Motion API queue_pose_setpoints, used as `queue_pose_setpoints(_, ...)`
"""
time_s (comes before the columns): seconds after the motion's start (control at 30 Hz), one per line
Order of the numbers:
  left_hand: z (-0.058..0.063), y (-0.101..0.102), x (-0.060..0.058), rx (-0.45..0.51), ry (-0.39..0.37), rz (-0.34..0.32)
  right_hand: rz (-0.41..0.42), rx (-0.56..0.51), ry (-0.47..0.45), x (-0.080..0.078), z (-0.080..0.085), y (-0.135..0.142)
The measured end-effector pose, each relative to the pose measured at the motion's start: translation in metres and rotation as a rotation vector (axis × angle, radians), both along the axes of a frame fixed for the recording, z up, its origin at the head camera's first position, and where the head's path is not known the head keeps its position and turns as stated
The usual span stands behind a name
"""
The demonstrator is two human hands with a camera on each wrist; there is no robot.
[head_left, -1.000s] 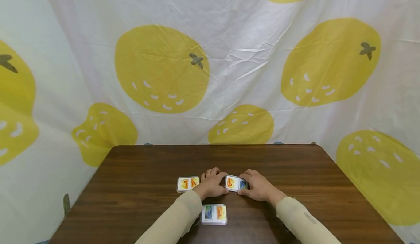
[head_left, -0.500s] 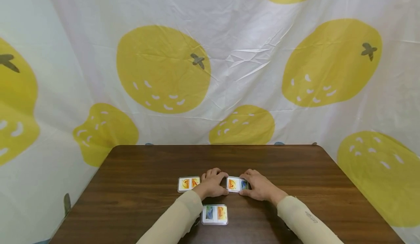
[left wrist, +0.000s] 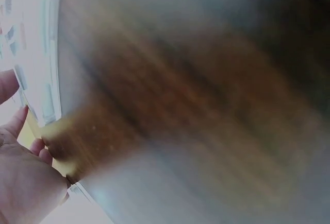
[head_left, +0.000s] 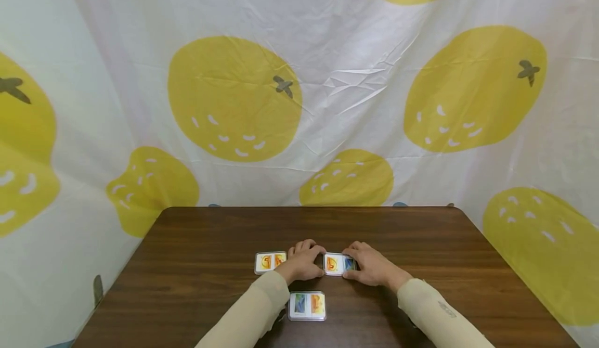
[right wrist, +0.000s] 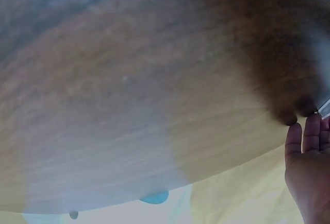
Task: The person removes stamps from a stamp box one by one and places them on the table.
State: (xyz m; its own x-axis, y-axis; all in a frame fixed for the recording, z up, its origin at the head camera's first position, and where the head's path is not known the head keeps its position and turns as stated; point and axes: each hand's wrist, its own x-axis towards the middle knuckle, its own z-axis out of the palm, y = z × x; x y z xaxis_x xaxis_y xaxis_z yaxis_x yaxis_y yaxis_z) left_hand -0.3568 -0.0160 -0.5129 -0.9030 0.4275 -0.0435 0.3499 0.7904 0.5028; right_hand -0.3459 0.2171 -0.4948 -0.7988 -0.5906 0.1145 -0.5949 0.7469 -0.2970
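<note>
A flat clear-edged card case (head_left: 334, 265) lies on the dark wooden table, an orange picture on its left half and a blue-green one on its right. My left hand (head_left: 304, 262) holds its left end between thumb and forefinger. Across its right end, the thumb and fingers of my right hand (head_left: 372, 266) pinch the two long edges, covering part of the blue-green picture. Fingers of the left hand (left wrist: 26, 177) show at the edge of the left wrist view, and those of the right hand (right wrist: 312, 157) at the right of the right wrist view.
Left of my left hand lies a second case (head_left: 267, 262) with two orange pictures, partly covered by that hand. A third case (head_left: 307, 306), blue-green and orange, lies nearer me beside the left sleeve (head_left: 255, 306). A lemon-print cloth (head_left: 346, 103) hangs behind the table (head_left: 210, 228).
The held card case has turned slightly to lie straighter, its right end coming a little nearer. Both hands stay at its ends, and the other two cases lie as before.
</note>
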Motion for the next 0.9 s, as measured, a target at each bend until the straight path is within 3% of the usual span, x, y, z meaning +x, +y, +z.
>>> queue_pose_setpoints(0.3, 0.011, -0.003, 0.008, -0.014, -0.026, -0.019, -0.016, -0.027, -0.001, 0.000, -0.004, 0.000)
queue_pose_setpoints(0.67, 0.015, -0.004, 0.011, -0.032, -0.035, -0.031, -0.012, -0.037, 0.002, 0.001, -0.002, 0.004)
queue_pose_setpoints(0.9, 0.002, -0.003, 0.004, -0.021, -0.005, -0.041, -0.036, -0.046, 0.012, 0.004, 0.005, 0.013)
